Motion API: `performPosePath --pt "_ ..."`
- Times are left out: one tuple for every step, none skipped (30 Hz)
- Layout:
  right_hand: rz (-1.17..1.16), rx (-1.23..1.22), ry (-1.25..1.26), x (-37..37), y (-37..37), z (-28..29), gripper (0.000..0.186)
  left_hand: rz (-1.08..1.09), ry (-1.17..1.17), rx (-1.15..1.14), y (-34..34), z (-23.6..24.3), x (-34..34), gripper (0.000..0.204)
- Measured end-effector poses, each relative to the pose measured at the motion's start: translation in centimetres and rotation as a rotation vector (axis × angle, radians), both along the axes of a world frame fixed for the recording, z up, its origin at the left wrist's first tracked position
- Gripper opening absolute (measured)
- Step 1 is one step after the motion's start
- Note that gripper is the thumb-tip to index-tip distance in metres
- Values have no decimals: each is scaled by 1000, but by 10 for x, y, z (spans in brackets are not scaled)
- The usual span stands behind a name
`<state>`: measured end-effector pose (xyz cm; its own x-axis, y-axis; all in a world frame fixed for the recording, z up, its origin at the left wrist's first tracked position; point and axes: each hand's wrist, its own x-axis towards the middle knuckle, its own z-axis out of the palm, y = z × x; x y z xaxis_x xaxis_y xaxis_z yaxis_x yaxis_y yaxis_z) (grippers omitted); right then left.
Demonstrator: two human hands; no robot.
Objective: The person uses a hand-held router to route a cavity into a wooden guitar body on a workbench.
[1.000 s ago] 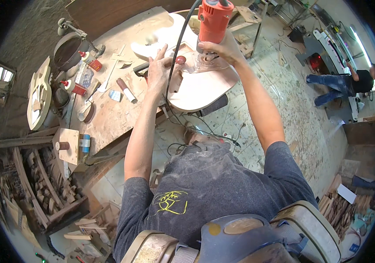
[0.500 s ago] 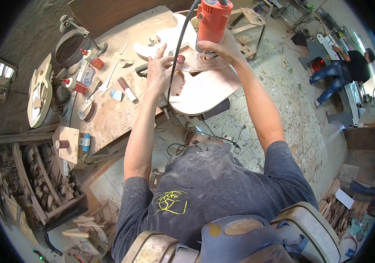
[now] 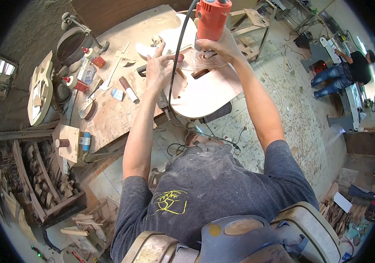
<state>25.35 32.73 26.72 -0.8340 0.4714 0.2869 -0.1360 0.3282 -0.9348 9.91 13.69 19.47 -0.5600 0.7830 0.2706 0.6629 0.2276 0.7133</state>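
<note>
A pale wooden guitar body [image 3: 209,96] with routed cavities lies over the edge of the bench. On it stands a red handheld router [image 3: 211,22] with a clear base plate. My right hand [image 3: 222,47] wraps round the router's lower housing. At the base's left side, my left hand [image 3: 157,70] has its thumb and some fingers closed at a small red knob [image 3: 179,57], while another finger points up. The black power cord [image 3: 176,61] hangs down past the left fingers. The router bit is hard to make out. A dark rectangular slot [image 3: 200,73] shows just nearer than the base.
Glue bottles [image 3: 94,58], a wood-handled tool [image 3: 128,89] and scraps lie on the dusty bench [image 3: 108,127]. A lamp [image 3: 75,44] stands behind them. Cables [image 3: 196,131] trail under the guitar body. Another person [image 3: 349,68] sits far right. Wood offcuts [image 3: 34,175] fill a crate at left.
The router and both hands have shifted slightly away from me over the guitar body. More of the dark slot shows now. Both grips look the same.
</note>
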Motion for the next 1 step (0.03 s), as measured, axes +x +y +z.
performPosePath --pt "2 -1 -1 -1 0 0 63 7 10 -7 0 1 0 29"
